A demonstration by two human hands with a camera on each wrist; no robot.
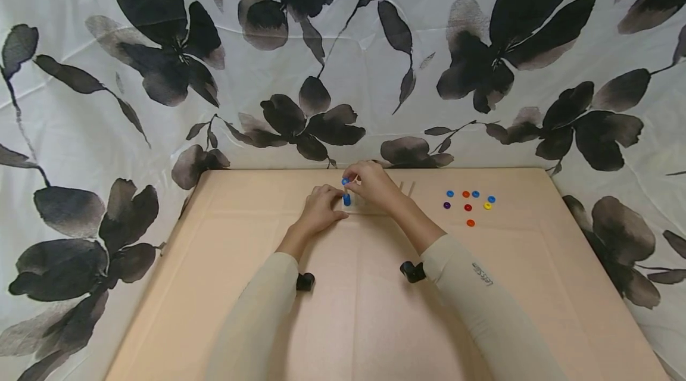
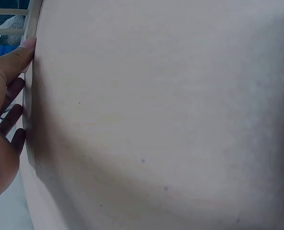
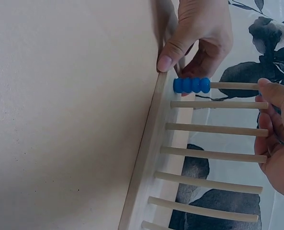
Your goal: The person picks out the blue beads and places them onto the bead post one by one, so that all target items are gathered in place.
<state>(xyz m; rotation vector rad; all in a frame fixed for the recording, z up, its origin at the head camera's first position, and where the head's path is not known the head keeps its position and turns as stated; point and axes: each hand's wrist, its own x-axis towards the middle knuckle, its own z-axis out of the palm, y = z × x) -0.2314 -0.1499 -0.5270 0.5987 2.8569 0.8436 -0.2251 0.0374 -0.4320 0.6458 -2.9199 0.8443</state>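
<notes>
Surface [image 1: 354, 297]: pale, bearing the rack near its far edge. Peg rack [image 3: 149, 155]: wooden; right wrist view shows seven pegs [image 3: 218, 105], head view mostly the right hand before them. Left hand [image 1: 321, 211]: at the rack's left end, grip closed round it. Right hand [image 1: 377, 187]: atop the rack's leftmost peg, grip pinching one blue bead [image 1: 345, 181], clear only in the head view. Bead stack [image 3: 192, 86]: four blue, low on that peg, countable in the right wrist view. Loose beads [image 1: 468, 207]: eight, right of the rack, head view only.
</notes>
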